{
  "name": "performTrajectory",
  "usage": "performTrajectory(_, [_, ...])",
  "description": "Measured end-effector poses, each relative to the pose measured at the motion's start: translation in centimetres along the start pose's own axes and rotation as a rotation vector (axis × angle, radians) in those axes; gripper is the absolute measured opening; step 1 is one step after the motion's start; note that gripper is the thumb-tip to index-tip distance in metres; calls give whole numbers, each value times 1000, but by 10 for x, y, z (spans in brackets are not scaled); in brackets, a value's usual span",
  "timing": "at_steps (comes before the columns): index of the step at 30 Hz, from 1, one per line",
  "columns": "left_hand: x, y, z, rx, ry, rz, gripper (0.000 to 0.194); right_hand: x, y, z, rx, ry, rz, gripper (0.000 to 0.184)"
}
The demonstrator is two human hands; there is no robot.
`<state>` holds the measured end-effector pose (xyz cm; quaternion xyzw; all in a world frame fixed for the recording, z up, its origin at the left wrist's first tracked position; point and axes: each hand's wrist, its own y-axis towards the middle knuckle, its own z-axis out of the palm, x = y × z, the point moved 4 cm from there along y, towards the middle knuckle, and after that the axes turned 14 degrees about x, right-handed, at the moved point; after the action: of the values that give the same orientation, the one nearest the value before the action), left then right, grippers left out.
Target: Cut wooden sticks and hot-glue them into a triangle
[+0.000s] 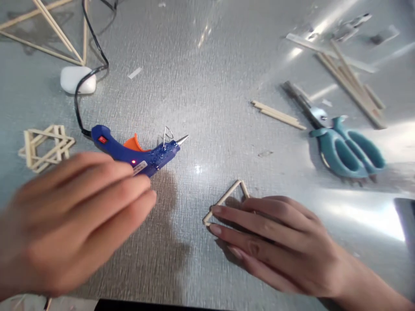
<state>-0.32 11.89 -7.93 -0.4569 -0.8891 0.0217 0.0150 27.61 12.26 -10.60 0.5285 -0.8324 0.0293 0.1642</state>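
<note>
My left hand [87, 216] is closed, fingers together, at the rear of a blue hot glue gun [152, 157]; its thumb is hidden. The glue gun has an orange trigger [134, 142], a lit red light and a metal nozzle pointing right. My right hand [279, 242] holds a small frame of thin wooden sticks [227, 193] against the table, two fingertips at its left corner. Part of this frame lies hidden beneath the fingers. Left of the glue gun rests a small six-pointed star of sticks [48, 162].
Blue-handled scissors [350, 149] lie at right beside short sticks [279, 115] and a longer stick pile [353, 86]. A black cord [78, 99] crosses a white rounded case [69, 80]. A larger stick frame [45, 52] is at upper left, with paper scraps [135, 72] about.
</note>
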Motion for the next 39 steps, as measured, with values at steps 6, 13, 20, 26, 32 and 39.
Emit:
performTrajectory(6, [-63, 5, -6, -61, 232, 176, 30, 1, -2, 1, -75, -5, -58, 22])
performTrajectory(13, [-80, 22, 4, -212, 259, 282, 26, 1, -6, 3, -151, -7, -124, 24])
performTrajectory(20, [-69, 34, 9, -201, 235, 260, 37, -2, -8, 3, -133, 1, -152, 27])
performTrajectory(26, [-75, 40, 10, -72, 236, 235, 45, -6, -10, 3, -116, 19, -146, 29])
performTrajectory(32, [-73, 44, 15, -1, 202, 222, 47, -5, -9, 3, -117, 32, -140, 28])
performTrajectory(39, [-73, 42, 20, -6, 187, 214, 50, -5, -10, 2, -134, 26, -141, 28])
